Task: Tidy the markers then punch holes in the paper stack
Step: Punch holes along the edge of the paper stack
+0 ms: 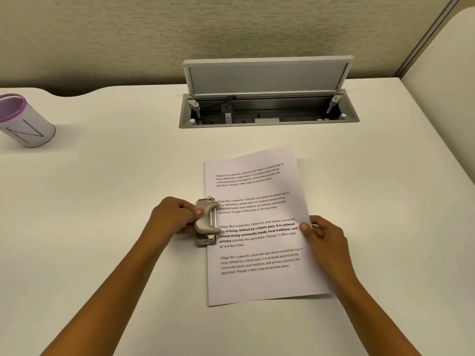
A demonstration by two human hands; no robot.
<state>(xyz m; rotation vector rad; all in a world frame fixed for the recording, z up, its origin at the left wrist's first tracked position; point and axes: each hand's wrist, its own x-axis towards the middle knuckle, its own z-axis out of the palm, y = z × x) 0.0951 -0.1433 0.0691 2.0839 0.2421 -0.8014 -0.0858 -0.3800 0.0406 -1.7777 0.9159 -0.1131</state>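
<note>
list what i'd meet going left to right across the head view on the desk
white cup with a purple rim → left hand → hole punch → paper stack → right hand. The open cable box at the back spans the same stretch as punch and paper, so it is left out.

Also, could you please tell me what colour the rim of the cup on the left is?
The rim is purple, seen best in the head view.

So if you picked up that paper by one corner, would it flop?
Probably. The paper stack looks thin and lies flat, so it would likely droop. It seems light; the right hand holding its edge probably stops it sliding.
</note>
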